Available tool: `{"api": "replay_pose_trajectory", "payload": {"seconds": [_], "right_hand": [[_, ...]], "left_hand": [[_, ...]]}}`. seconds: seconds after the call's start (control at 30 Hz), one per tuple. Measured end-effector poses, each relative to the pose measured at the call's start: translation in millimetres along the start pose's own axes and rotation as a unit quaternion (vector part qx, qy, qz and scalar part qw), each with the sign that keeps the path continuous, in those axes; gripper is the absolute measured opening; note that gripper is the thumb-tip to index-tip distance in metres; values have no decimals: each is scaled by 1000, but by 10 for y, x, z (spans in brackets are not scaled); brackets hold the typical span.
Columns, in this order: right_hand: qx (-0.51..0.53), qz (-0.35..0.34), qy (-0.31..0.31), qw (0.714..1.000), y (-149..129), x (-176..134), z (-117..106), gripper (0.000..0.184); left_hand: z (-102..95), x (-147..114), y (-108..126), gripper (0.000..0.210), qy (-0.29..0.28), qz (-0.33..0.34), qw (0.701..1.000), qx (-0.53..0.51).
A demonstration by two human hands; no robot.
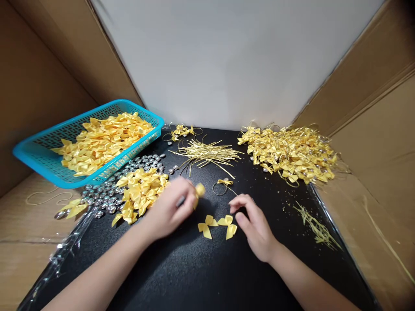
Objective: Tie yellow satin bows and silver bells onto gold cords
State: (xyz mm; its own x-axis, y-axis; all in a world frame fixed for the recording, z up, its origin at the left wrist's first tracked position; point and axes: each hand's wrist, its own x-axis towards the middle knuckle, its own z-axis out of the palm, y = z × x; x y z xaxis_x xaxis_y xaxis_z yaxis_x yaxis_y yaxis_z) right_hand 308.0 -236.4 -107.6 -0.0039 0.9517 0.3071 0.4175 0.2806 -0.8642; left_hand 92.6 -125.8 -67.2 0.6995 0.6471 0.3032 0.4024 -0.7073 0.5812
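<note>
My left hand (173,209), slightly blurred, is closed on a yellow ribbon bow (200,190) that sticks out past its fingertips. My right hand (256,229) hovers with fingers curled and a gap between thumb and forefinger; nothing shows between them. Two loose yellow bows lie side by side on the black table: a left bow (206,226) and a right bow (228,225), the latter next to my right thumb. Just beyond my hands rests a small bow with a looped gold cord and a bead (224,182); its cord tail reaches toward my right fingers.
At left stands a blue basket (35,166) of yellow bows. Silver beads (106,192) and a bow heap (142,190) lie before it. Gold cords (210,153) lie at the back; corded bows (292,151) are piled right, above cord scraps (317,229). Cardboard walls flank the table.
</note>
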Motion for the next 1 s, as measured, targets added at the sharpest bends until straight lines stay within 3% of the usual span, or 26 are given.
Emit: {"api": "replay_pose_trajectory", "payload": {"seconds": [0.03, 0.1, 0.17, 0.23, 0.37, 0.53, 0.7, 0.83, 0.93, 1.0], "right_hand": [[-17, 3, 32, 999, 23, 11, -17, 15], [-70, 4, 55, 996, 44, 33, -36, 14], [-129, -1, 31, 991, 22, 45, -22, 12], [-179, -9, -17, 984, -29, 44, 23, 20], [-242, -32, -103, 964, -107, 20, 160, 37], [-257, -22, -105, 960, -66, 14, 253, 12], [-238, -32, -85, 967, -90, 13, 219, 6], [-207, -88, -156, 962, -144, -20, 202, 30], [-220, -115, -163, 955, -141, -40, 226, 16], [-219, -130, -138, 957, -128, -38, 243, 5]], "left_hand": [[-123, 18, -70, 22, 60, -39, 991, 113], [-349, 34, -191, 23, 118, -138, 933, 309], [-494, 27, -260, 26, 114, -226, 880, 402], [-534, 10, -276, 27, 96, -276, 857, 426], [-422, -1, -238, 32, 86, -266, 869, 409], [-330, -4, -269, 21, 54, -242, 883, 400], [-454, -38, -335, 22, 44, -270, 862, 426], [-625, -87, -352, 27, 69, -317, 842, 431], [-697, -94, -378, 28, 93, -328, 841, 421], [-667, -68, -376, 28, 121, -297, 861, 395]]}}
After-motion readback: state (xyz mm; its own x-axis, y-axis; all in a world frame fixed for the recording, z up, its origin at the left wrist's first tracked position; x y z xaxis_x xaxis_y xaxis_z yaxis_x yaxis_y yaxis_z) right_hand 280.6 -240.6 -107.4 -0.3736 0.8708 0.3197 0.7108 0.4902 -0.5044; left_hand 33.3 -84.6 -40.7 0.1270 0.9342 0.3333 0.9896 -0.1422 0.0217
